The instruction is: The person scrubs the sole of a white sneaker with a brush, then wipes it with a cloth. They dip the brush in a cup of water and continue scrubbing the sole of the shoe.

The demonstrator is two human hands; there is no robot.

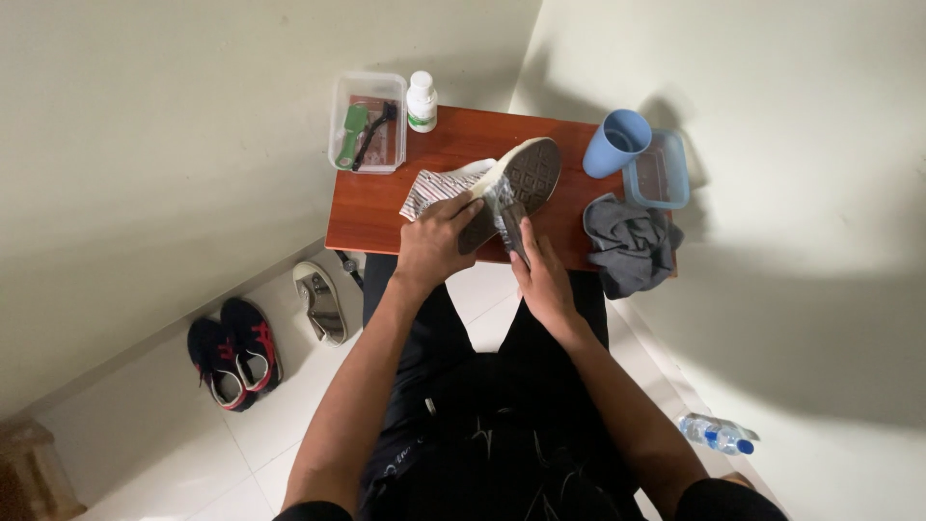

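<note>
Small reddish wooden table [371,217] in a pale-walled corner, over white floor tiles. At its back left, a clear plastic box [367,122] with a green brush and a black brush inside, beside a white bottle [421,101]. At the right, a blue cup [615,143], a blue-rimmed clear tub [658,170], a grey cloth [630,245]. Sole-up over the table's middle, a striped canvas shoe [502,183]: gripped by left hand [434,243]; right hand [542,277] closed around a dark brush against the sole. On the floor, dark sneakers [234,352].
</note>
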